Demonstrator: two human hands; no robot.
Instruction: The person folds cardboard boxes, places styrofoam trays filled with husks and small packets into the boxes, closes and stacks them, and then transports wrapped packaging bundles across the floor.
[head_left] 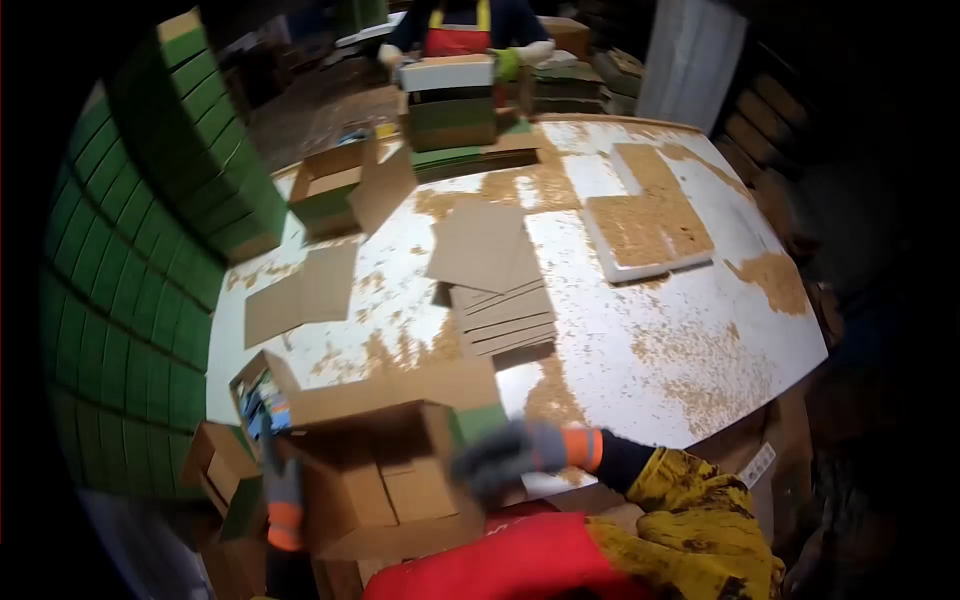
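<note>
An open cardboard box with green outer sides is right in front of me at the near table edge, its inside bare down to the bottom flaps. My left hand, in a grey and orange glove, is at the box's left wall, with fingers pointing forward along it and the thumb on the near side. At the right wall is my right hand in a matching glove. Motion smears its fingers, so whether they touch the box is unclear. Behind my left hand, a small carton holds blue and white items too blurred to name.
Flat cardboard sheets lie mid-table, with two more to the left. A white slab under sawdust-like crumbs is at right. Green boxes are stacked high at left. Across the table, a person handles a box.
</note>
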